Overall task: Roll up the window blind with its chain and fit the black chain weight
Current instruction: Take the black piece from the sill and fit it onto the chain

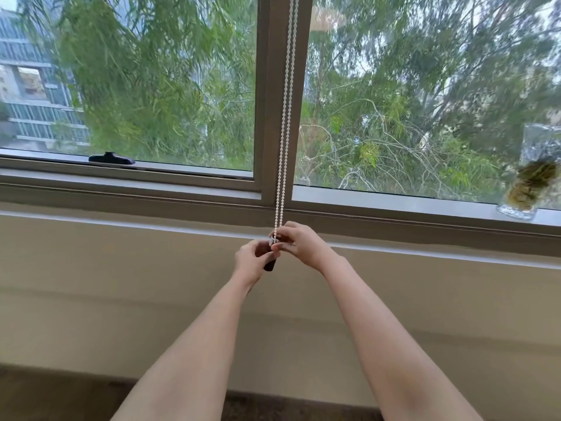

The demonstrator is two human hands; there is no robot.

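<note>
Just 1 view here, a wide-angle camera worn on the person's head, so there's no second view to share anything with. It faces straight at a window and tips down a bit, taking in the sill, the beige wall under it and a strip of floor along the bottom edge. Both forearms reach out from the bottom edge, and the left hand and right hand meet near the middle of the frame. Straight lines bow toward the frame edges from the wide lens.
</note>
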